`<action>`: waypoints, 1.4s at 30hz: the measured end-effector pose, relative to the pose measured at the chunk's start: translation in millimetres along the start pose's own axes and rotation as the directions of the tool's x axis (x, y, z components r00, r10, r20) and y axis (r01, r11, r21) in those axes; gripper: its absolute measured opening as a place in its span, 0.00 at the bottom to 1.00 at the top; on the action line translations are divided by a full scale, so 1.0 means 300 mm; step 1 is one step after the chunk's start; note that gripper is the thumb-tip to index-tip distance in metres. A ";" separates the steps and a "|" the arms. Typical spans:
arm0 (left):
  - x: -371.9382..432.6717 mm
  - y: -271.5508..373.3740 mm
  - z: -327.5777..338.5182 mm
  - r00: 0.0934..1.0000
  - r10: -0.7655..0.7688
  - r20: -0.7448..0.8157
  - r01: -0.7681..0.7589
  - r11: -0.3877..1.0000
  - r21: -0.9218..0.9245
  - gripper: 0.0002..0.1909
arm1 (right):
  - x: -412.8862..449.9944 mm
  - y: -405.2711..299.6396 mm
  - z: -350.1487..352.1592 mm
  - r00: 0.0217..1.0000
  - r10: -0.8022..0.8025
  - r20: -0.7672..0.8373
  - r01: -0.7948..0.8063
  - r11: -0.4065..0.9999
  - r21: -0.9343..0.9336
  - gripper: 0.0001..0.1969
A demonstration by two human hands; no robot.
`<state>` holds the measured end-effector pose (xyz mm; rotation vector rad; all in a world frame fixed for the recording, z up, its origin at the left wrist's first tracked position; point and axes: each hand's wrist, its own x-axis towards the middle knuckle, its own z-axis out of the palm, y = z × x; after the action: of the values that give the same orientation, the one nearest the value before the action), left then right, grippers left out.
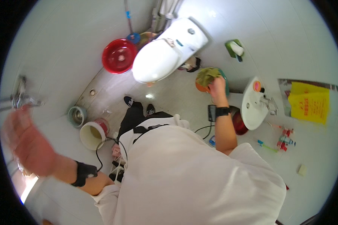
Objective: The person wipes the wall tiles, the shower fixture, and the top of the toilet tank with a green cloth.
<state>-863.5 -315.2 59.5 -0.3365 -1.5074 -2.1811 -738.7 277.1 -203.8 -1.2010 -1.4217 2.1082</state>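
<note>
My right hand [218,87] grips a green cloth [207,76], which hangs over an orange and green basin or bucket [226,84] near the wall. My left hand [32,142] is raised at the far left, blurred, with its fingers apart and nothing seen in it. Just beyond its fingertips a metal wall faucet [21,97] is fixed to the tiles. Between the hands, further forward, stands a white toilet [155,60] with its lid down. To the right of my right hand is a white washbasin [252,108] with a metal tap [266,102].
A red basin [119,56] stands left of the toilet. A white bucket [91,136] and a grey-blue pot [77,116] are near the left wall. A dark red bucket [239,123] sits under the washbasin. A yellow bag [309,102] covers part of the mirror. Black cables run beside my body.
</note>
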 end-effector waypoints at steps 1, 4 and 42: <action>-0.027 -0.159 -0.030 0.936 -0.107 0.336 0.013 0.963 0.270 0.28 | -0.028 0.011 0.069 0.998 0.063 -0.005 -0.063 0.998 -0.026 0.13; -0.243 -0.708 -0.201 0.659 -0.736 0.157 0.089 0.284 0.955 0.27 | 0.013 0.030 0.059 0.998 0.060 -0.024 -0.062 0.994 -0.085 0.13; -0.870 -2.533 0.021 0.783 -0.594 0.186 -0.046 0.243 0.969 0.21 | 0.982 1.209 0.477 0.671 -0.084 0.737 0.737 -0.041 -0.675 0.34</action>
<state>-1021.3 -27.7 -674.1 -0.2246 -3.1134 -0.8945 -961.1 223.9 -635.8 -0.1076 -3.1834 0.6785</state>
